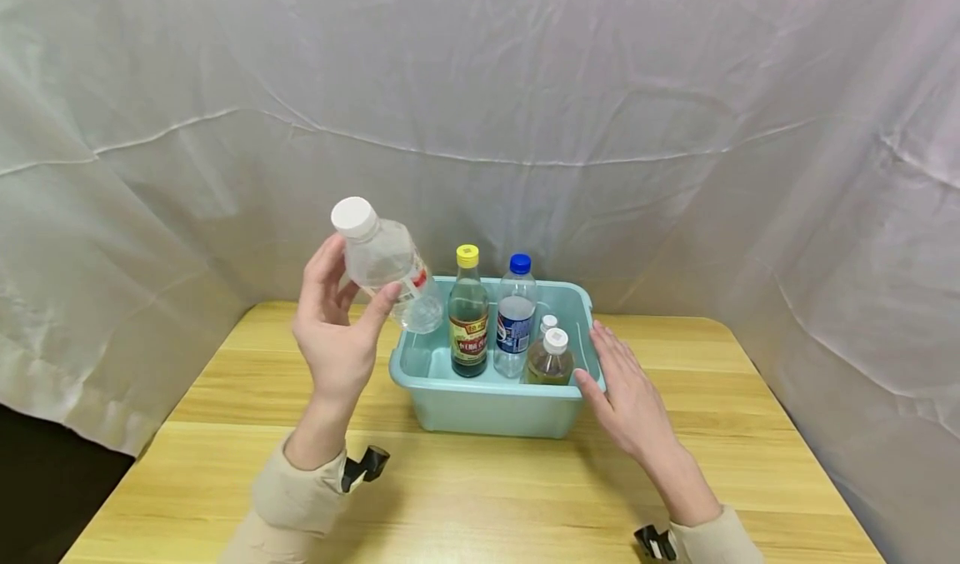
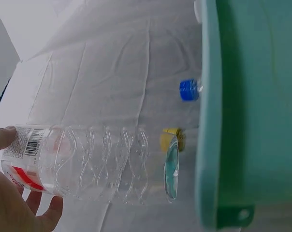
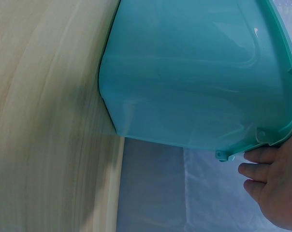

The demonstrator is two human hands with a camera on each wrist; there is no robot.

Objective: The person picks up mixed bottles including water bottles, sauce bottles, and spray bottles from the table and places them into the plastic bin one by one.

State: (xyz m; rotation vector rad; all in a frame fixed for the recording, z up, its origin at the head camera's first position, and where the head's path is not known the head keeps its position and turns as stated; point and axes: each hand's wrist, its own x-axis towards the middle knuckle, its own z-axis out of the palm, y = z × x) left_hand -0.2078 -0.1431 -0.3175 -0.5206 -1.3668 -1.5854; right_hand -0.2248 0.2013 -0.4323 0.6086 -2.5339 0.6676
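My left hand [image 1: 337,331] grips a clear plastic bottle [image 1: 386,260] with a white cap and a red-and-white label. The bottle is tilted, its base over the left end of a light teal plastic bin [image 1: 495,410]. In the left wrist view, thumb and fingers wrap the labelled part of the bottle [image 2: 97,164], which looks empty. At the bin's right rim, my right hand [image 1: 633,401] lies with its fingers extended along the outside and the thumb near the front corner. In the right wrist view its fingers [image 3: 257,171] are beside the rim; firm contact is hard to tell.
Inside the bin stand a yellow-capped glass bottle [image 1: 468,322], a blue-capped plastic bottle [image 1: 516,322], a white-capped bottle with brownish contents [image 1: 551,364] and a smaller white-capped bottle [image 1: 548,324] partly hidden behind it. The wooden table [image 1: 480,497] meets grey cloth [image 1: 480,114] behind.
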